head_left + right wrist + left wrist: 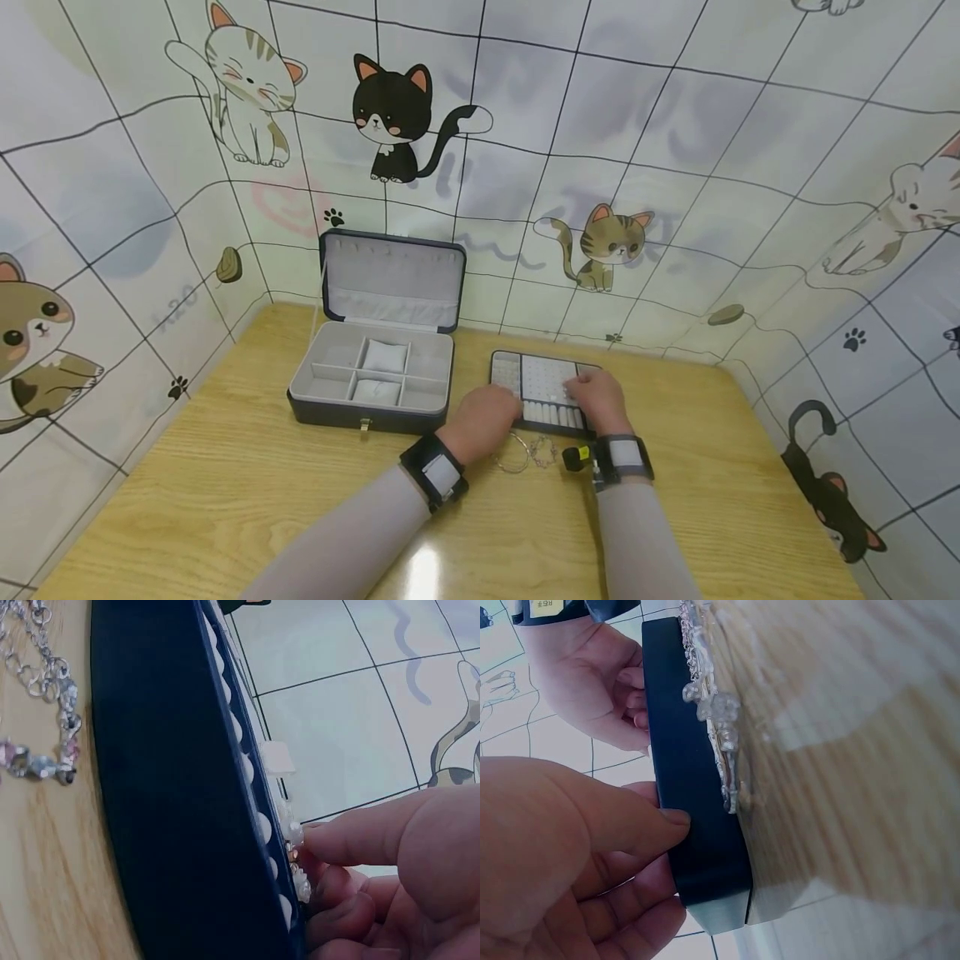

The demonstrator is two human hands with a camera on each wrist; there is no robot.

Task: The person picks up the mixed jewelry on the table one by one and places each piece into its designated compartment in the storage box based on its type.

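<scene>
A shallow dark jewelry tray with a white perforated panel and padded ring rolls lies on the table. My left hand grips its front-left corner, with the thumb on the dark front wall. Over the tray's right part, my right hand pinches a small piece of jewelry with white beads and a gold-coloured bit, partly covered by the fingertips. A small white square piece stands up from the tray beside it. Just in front lie a thin bangle and a chain bracelet with pink and clear stones.
To the left stands a dark jewelry box, lid raised, with pale compartments and two small cushions. A cat-printed cloth hangs behind and at both sides of the wooden table.
</scene>
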